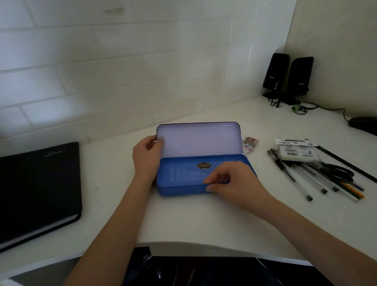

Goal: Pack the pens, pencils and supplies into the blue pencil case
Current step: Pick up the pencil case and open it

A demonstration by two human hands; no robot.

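Blue and rectangular, the hard pencil case (186, 183) lies open at the middle of the white surface (200, 221), its pale lilac lid (200, 138) standing up at the back. Its shallow tray shows a printed table and a small badge logo, and no supplies can be seen in it. The left hand (147, 157) holds the lid's left edge, thumb on the inner face and fingers (147, 143) curled round behind it. The right hand (233, 180) is at the tray's front right rim, its thumb and fingers (210, 180) pinching that front wall.

Well to the right of the case lies a loose heap of clear-barrelled pens with black caps (298, 174), together with a yellow pencil (353, 190), a long black pencil (351, 166), black-handled scissors (338, 172) and a flat packet in a clear wrapper (296, 151) resting on top. Just beside the lid's right end sits a small brown and white eraser-like packet (249, 144); what it is cannot be told.

A black leather-look notebook (29, 193) lies on the left. Two black desktop speakers (288, 76) stand in the far right corner, with a black computer mouse (372, 126) near them.
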